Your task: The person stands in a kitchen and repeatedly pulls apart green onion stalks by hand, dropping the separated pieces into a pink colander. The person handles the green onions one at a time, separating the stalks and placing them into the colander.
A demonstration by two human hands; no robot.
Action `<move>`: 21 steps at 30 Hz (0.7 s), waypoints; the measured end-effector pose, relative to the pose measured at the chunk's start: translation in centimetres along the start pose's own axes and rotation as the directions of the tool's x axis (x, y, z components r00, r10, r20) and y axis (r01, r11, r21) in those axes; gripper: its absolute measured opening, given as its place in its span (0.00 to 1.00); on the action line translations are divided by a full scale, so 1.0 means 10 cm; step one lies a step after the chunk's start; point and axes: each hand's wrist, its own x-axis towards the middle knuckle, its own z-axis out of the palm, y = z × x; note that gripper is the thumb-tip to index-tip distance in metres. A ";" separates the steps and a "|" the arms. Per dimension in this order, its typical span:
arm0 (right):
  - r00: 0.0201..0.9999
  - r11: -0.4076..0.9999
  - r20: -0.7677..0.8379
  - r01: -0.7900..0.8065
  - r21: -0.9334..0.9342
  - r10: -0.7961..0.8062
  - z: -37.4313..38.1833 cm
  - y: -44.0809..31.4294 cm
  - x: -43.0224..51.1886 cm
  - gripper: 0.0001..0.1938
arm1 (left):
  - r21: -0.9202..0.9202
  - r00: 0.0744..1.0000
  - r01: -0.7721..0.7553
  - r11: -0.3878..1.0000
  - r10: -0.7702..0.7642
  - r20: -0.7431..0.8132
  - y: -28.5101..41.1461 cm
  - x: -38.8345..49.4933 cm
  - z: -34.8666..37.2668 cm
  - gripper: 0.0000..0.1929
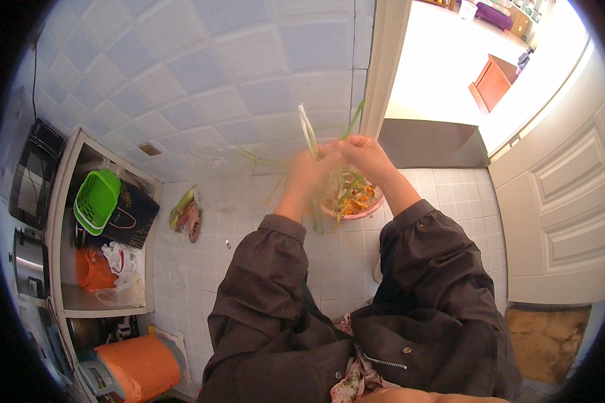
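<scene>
My left hand point(306, 171), blurred, grips a few spring onions; their white stalk ends point(306, 126) stick up past the fist. Thin green leaves point(262, 158) trail out to the left, smeared by motion. Close against it, my right hand point(367, 157) pinches a green onion leaf point(354, 119) between thumb and fingers. Below both hands, a pink-rimmed basin point(365, 213) on the floor holds orange and pale peelings point(359, 195) with green scraps. My left wrist and the hanging leaves partly hide the basin.
Left on the tiled floor lies a crumpled plastic bag point(186, 214). An open cabinet point(131, 313) holds a green basket point(98, 196), a dark paper bag point(133, 216) and plastic bags. An orange-covered object point(138, 367) stands lower left. A white panelled door point(559, 201) stands at right.
</scene>
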 end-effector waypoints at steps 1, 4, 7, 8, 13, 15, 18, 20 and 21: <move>1.000 0.999 0.020 -0.002 0.040 0.001 0.00 0.01 0.00 0.08 | 0.016 1.000 0.003 1.000 -0.003 0.010 -0.02 0.01 -0.01 0.07; 0.999 0.997 0.031 -0.015 0.071 0.013 -0.01 0.04 0.02 0.08 | -0.093 0.999 0.013 0.996 -0.009 0.050 -0.07 0.03 -0.02 0.06; 0.998 0.996 0.051 -0.035 0.084 0.030 -0.05 0.06 0.04 0.10 | -0.133 0.997 -0.020 0.991 0.031 0.077 -0.10 0.03 -0.04 0.06; 0.998 0.996 0.056 -0.031 0.090 0.026 -0.06 0.06 0.05 0.10 | -0.123 0.997 -0.002 0.992 0.012 0.079 -0.10 0.03 -0.04 0.05; 0.998 0.994 0.063 -0.030 0.107 0.024 -0.07 0.07 0.06 0.10 | -0.069 0.998 0.025 0.997 -0.020 0.061 -0.08 0.03 -0.05 0.04; 0.998 0.992 0.024 -0.054 0.114 0.051 -0.08 0.06 0.06 0.09 | -0.069 0.998 0.028 0.997 -0.024 0.052 -0.07 0.03 -0.05 0.05; 0.999 0.988 -0.007 -0.050 0.146 0.052 -0.08 0.04 0.06 0.09 | -0.074 0.998 0.061 0.995 -0.059 0.038 -0.06 0.02 -0.05 0.06; 0.999 0.992 -0.011 -0.043 0.120 0.045 -0.08 0.04 0.05 0.09 | -0.063 0.998 0.062 0.996 -0.060 0.030 -0.06 0.02 -0.04 0.06; 0.999 0.996 -0.009 -0.044 0.080 0.045 -0.08 0.04 0.05 0.09 | -0.051 0.999 0.046 0.998 -0.044 0.026 -0.06 0.03 -0.04 0.06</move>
